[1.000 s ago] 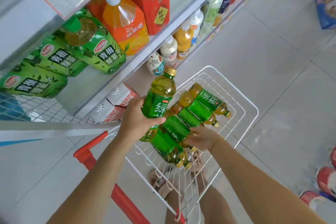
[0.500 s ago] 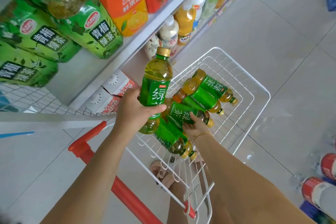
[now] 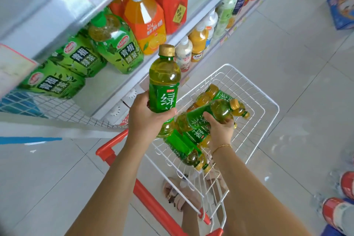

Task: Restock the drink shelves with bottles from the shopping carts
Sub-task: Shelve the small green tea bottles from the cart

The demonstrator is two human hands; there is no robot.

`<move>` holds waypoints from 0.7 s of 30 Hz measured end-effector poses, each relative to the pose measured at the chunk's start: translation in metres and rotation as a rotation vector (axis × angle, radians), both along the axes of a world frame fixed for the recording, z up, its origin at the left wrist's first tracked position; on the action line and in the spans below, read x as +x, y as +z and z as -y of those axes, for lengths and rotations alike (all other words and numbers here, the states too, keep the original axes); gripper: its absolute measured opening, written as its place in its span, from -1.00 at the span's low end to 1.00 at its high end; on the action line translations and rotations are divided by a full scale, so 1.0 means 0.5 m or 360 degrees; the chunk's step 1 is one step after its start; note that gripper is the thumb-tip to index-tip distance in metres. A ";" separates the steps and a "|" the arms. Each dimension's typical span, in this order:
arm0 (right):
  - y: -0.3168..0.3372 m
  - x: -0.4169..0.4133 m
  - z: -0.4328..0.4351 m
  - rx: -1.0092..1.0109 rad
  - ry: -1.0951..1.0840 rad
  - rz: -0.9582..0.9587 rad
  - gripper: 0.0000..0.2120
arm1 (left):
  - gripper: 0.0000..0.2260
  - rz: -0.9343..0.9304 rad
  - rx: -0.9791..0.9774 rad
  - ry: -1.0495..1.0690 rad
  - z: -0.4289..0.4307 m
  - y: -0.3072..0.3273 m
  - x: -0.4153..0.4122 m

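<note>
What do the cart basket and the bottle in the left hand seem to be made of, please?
Cart basket: looks like white-coated metal wire, an open thin-rod grid. Bottle in the left hand: apparently clear glossy plastic, liquid showing through.

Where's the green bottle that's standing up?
In the head view's centre, the left hand grips the upright green bottle over the left edge of the white cart.

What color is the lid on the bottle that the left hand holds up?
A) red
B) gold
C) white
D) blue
B: the green tea bottle held upright in the left hand has a gold cap.
</note>
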State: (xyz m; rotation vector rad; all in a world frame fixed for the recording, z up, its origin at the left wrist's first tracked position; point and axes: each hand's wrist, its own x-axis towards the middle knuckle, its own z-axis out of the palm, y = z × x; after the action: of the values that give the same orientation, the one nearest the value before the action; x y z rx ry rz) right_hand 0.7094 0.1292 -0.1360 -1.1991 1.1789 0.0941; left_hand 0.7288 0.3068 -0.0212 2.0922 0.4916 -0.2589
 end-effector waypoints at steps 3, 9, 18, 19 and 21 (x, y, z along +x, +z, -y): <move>0.144 0.017 -0.005 -0.0352 0.0455 0.0336 -0.45 | -0.59 0.0210 0.0002 0.0047 -0.004 0.057 -0.004; 0.413 0.059 -0.037 -0.0502 0.0874 0.1330 -0.44 | -0.48 0.0675 0.0016 0.0275 -0.047 0.208 -0.023; 0.610 0.137 -0.195 -0.0375 0.1110 0.1938 -0.44 | -0.48 0.1231 -0.0008 0.0647 -0.159 0.349 0.000; 0.621 0.144 -0.215 -0.0385 0.1136 0.1937 -0.44 | -0.48 0.1247 -0.0042 0.0663 -0.162 0.356 0.006; 0.638 0.157 -0.242 -0.0418 0.1177 0.1948 -0.45 | -0.46 0.1266 -0.0033 0.0677 -0.163 0.367 0.013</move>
State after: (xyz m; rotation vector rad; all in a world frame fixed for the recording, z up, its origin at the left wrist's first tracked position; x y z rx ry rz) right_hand 0.7877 0.2502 0.1830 -1.5004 -0.3482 -0.2298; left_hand 0.7353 0.3883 0.1623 1.8211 0.4169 0.7817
